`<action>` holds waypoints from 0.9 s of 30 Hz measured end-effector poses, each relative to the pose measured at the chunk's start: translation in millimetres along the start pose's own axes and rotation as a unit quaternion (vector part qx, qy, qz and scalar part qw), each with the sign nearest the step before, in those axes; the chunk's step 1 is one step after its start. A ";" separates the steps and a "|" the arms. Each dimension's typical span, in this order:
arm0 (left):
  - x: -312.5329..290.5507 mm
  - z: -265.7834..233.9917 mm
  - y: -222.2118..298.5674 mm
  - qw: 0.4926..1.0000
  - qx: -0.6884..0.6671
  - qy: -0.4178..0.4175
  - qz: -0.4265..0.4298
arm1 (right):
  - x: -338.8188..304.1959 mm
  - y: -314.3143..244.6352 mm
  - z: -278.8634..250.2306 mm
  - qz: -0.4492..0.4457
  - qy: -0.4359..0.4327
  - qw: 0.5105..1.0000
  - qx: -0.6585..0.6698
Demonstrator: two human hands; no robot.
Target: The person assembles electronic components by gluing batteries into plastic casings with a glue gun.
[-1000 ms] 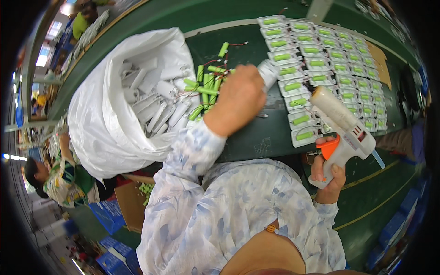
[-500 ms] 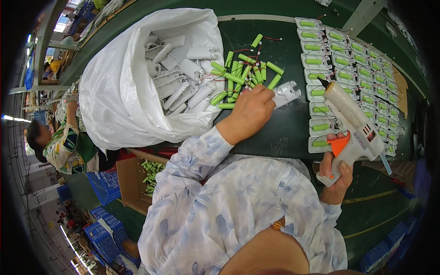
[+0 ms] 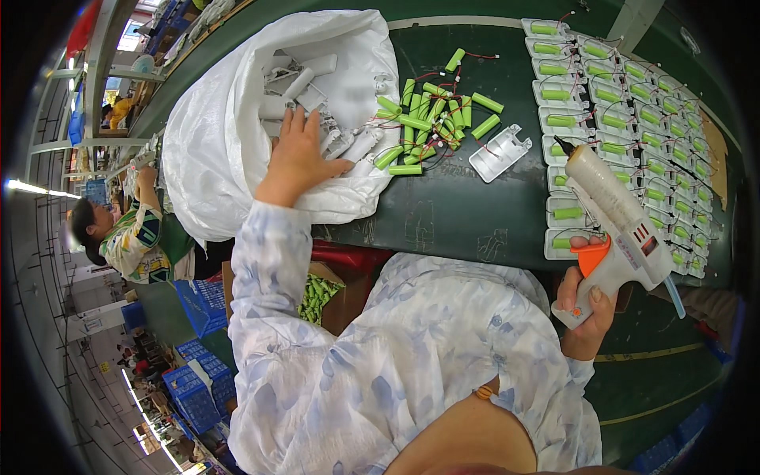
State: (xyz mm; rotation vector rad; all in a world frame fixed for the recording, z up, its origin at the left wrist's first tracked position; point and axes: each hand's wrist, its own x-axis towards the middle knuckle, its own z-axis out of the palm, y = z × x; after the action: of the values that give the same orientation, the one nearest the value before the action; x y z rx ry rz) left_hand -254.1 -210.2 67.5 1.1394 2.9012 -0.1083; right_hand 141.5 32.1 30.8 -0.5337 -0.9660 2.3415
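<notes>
My left hand reaches into the mouth of a big white woven sack, fingers spread over the loose white plastic casings inside. It looks to hold nothing, though its fingertips are partly lost among the parts. In my right hand is a white hot glue gun with an orange trigger, its dark nozzle pointing up and away to the left. One single white casing lies on the dark green table between the sack and the glue gun. Beside the sack is a pile of green battery cells with thin wires.
Rows of white casings with green cells fill the table's right side. Below the table edge at left, a cardboard box holds many green cells. Blue crates stand on the floor. A co-worker sits at far left.
My left hand has gone left from the white casing by the battery cells into the sack, leaving that casing on the table. My right hand still holds the glue gun in much the same place.
</notes>
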 end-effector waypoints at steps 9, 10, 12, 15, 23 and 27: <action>21.2 -16.4 -6.9 0.988 0.080 -0.128 -0.013 | -8.6 4.3 -6.4 -0.006 0.011 1.000 -0.004; 24.0 -15.8 -12.8 0.988 0.080 -0.130 -0.012 | -9.3 4.9 -8.5 -0.005 0.001 1.000 -0.005; 27.2 -16.6 -19.0 0.983 -0.038 -0.174 -0.053 | -9.3 6.0 -10.2 -0.004 -0.011 1.000 -0.005; 24.1 -1.7 -9.3 0.993 0.027 -0.108 -0.037 | -10.2 4.6 -5.3 0.005 -0.008 1.000 -0.010; -11.5 -38.6 55.7 0.952 -0.203 0.165 0.157 | -9.9 2.1 7.0 -0.001 0.045 0.999 -0.031; -39.2 -8.5 157.9 0.899 -0.296 0.023 0.322 | -6.8 -0.4 12.0 0.002 0.043 0.998 -0.043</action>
State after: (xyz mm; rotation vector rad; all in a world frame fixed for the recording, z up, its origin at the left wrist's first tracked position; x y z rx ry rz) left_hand -118.0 -120.8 69.0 1.8407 2.1446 0.7549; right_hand 140.4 21.9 40.1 -0.6670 -1.0304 2.2687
